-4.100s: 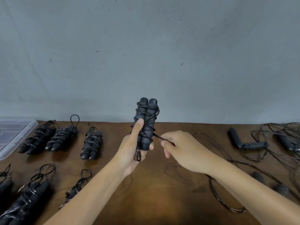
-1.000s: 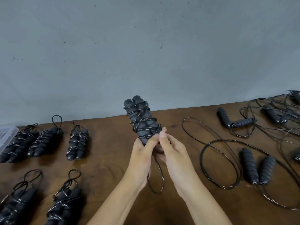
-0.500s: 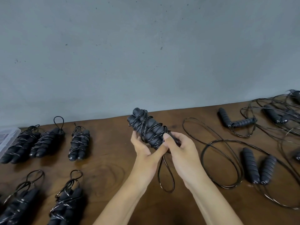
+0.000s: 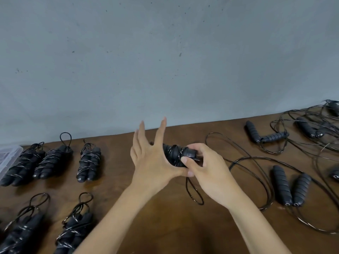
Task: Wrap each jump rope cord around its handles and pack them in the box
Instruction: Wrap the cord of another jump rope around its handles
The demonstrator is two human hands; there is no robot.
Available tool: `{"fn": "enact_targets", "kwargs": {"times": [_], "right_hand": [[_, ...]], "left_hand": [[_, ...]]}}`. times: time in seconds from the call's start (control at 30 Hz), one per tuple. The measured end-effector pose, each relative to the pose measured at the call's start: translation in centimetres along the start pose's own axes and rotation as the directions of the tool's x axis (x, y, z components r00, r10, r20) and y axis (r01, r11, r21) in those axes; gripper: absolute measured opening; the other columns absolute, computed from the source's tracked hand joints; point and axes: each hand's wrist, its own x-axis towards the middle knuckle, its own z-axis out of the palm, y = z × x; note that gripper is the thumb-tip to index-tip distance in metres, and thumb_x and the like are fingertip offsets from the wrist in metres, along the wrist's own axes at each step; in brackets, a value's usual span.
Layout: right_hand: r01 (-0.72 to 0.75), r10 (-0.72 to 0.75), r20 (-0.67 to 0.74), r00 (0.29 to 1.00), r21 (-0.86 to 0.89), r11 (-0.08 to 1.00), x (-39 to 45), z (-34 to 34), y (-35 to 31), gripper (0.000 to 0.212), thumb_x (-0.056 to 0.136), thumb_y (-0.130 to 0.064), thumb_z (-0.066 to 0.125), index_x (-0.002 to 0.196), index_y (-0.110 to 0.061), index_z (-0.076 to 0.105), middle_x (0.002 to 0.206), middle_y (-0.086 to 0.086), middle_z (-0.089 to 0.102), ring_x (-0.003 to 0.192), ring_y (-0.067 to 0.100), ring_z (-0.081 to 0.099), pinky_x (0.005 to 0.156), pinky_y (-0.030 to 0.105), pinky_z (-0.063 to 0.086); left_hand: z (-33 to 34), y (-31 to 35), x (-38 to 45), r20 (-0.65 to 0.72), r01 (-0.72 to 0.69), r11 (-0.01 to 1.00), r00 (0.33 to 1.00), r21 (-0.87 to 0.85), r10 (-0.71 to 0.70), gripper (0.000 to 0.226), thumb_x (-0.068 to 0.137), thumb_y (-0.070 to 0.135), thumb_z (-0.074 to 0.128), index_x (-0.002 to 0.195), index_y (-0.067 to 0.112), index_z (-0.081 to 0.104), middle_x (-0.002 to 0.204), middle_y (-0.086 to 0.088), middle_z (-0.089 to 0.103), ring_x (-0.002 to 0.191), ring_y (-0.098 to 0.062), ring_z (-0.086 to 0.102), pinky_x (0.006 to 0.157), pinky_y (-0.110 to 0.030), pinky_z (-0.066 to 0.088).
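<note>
The right hand (image 4: 211, 173) grips a wrapped rope (image 4: 174, 154) above the table (image 4: 165, 226); a cord loop (image 4: 194, 193) hangs below. The left hand (image 4: 150, 162) is spread, fingers straight, beside it. Five wrapped bundles (image 4: 88, 162) lie left, near the box (image 4: 9, 156). At least four loose ropes (image 4: 289, 186) lie right.

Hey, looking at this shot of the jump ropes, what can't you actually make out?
Head view only:
- Box: cut off by the left edge; contents unreadable.
- Held bundle: mostly covered by left hand and right hand; cord end hidden.
- Near-left bundles: blurred, cut off by the bottom edge.
- Far-right ropes: tangled, count unclear.
</note>
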Motion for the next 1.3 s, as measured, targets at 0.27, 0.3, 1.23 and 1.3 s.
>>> {"fn": "enact_targets", "kwargs": {"times": [0.27,0.3,1.23,1.3], "right_hand": [[0.12,-0.126,0.168,0.978,0.05,0.992,0.7,-3.4,-1.3,0.016,0.093,-0.038,0.07,0.108,-0.034,0.072,0.099,-0.018,0.074,0.096,-0.001,0.067,0.082,0.023,0.051],[0.13,-0.141,0.156,0.978,0.08,0.988,0.8,-3.6,-1.5,0.014,0.09,-0.037,0.073,0.103,-0.033,0.074,0.096,-0.015,0.075,0.093,0.004,0.069,0.082,0.03,0.055],[-0.026,0.094,-0.078,0.992,0.617,0.786,-0.8,3.9,1.4,0.033,0.087,-0.011,0.078,0.113,-0.031,0.073,0.109,-0.02,0.076,0.102,-0.004,0.07,0.079,0.012,0.054],[-0.04,0.084,-0.042,0.996,0.623,0.781,-0.9,3.8,1.3,0.034,0.088,-0.007,0.075,0.11,-0.033,0.071,0.101,-0.028,0.075,0.1,-0.011,0.068,0.077,0.008,0.052]], "left_hand": [[-2.9,1.3,2.4,0.469,-0.124,0.991,0.874,-0.042,0.13,0.069,0.061,0.072,0.086,0.121,0.045,0.065,0.122,0.021,0.069,0.115,-0.006,0.064,0.101,-0.039,0.05],[-2.7,1.3,2.4,0.484,-0.099,0.985,0.861,-0.139,0.154,0.052,0.065,0.066,0.086,0.101,0.033,0.07,0.097,0.012,0.074,0.091,-0.012,0.069,0.085,-0.039,0.052],[1.3,1.1,-0.4,0.126,0.269,0.402,0.929,-0.875,-0.348,0.033,0.08,0.04,0.086,0.098,0.014,0.076,0.081,-0.004,0.072,0.072,-0.019,0.069,0.072,-0.037,0.058],[1.1,1.1,-0.5,0.113,0.255,0.394,0.93,-0.883,-0.349,0.038,0.072,0.043,0.087,0.095,0.015,0.077,0.084,-0.007,0.074,0.075,-0.023,0.071,0.076,-0.043,0.06]]}}
